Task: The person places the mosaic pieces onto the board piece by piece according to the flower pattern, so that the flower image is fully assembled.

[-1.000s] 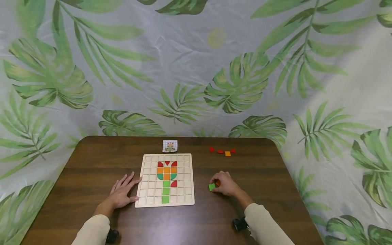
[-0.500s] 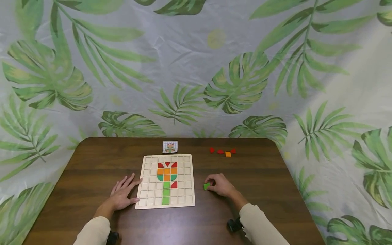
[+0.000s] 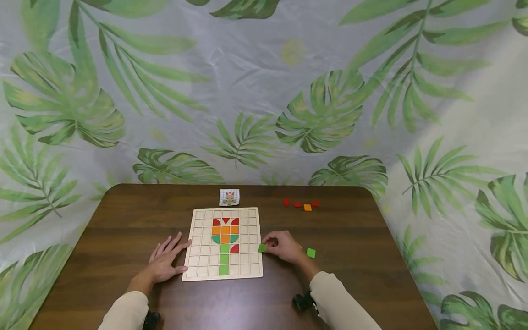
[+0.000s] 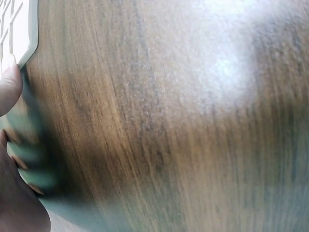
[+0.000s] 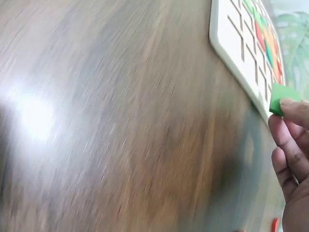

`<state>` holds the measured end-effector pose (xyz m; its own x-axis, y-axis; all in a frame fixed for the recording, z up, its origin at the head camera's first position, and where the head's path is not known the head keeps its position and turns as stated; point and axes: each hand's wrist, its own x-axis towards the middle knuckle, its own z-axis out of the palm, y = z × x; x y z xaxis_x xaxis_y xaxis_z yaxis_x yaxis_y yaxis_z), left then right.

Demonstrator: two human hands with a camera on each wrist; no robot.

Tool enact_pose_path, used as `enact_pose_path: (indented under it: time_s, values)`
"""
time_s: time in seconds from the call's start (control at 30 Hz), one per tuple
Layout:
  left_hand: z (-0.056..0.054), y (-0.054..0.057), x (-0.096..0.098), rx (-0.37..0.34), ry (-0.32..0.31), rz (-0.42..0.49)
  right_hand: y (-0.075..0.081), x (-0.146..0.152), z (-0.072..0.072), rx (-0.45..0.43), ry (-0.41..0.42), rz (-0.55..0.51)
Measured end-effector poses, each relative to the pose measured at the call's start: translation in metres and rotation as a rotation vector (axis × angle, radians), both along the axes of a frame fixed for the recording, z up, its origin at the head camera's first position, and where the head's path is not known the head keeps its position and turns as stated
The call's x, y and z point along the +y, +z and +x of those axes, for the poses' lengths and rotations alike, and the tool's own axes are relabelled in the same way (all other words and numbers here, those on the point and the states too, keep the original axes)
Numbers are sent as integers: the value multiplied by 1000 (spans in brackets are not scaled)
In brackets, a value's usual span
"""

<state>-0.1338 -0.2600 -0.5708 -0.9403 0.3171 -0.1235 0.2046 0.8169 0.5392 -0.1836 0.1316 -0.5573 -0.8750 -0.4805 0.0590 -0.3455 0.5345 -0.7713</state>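
My right hand [image 3: 284, 246] pinches a green square tile [image 5: 282, 96] between thumb and fingers, at the right edge of a pale wooden grid board [image 3: 202, 270]. My left hand [image 3: 164, 260] lies with spread fingers at the board's left side, thumb and a fingertip touching its rim. On the board, red, orange and teal pieces form a tulip-like shape above a stem of green squares [image 3: 223, 259]. A red quarter-round piece [image 3: 234, 248] sits right of the stem's top. In the left wrist view the left thumb [image 4: 10, 87] touches the board's corner.
A small printed pattern card [image 3: 229, 197] lies behind the board. Several red pieces [image 3: 298, 204] and an orange square [image 3: 307, 207] lie at the back right. Another green square [image 3: 311, 253] lies right of my right hand, which partly hides an orange piece.
My right hand has moved left with the green tile, from the loose pieces to the board's edge. Another green square has come into view behind it. My left hand has stayed in place.
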Motion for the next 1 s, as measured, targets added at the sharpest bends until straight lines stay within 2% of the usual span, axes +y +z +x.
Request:
enact_pose_path:
  time_s: [0.23,0.53,0.83,1.0]
  values:
    - [1,2,1,-33,3,-7,-3,-26,-2,-36,-71,-34]
    - [0,2,-1,-10,6,-19,-7,-49,-6,-71,-88,-24]
    - [-1,4,0,-21,-2,-23,-10,-53,-9,-91,-93,12]
    - [0,4,1,-9,-1,-20,-13,-52,-10,-53,-71,23]
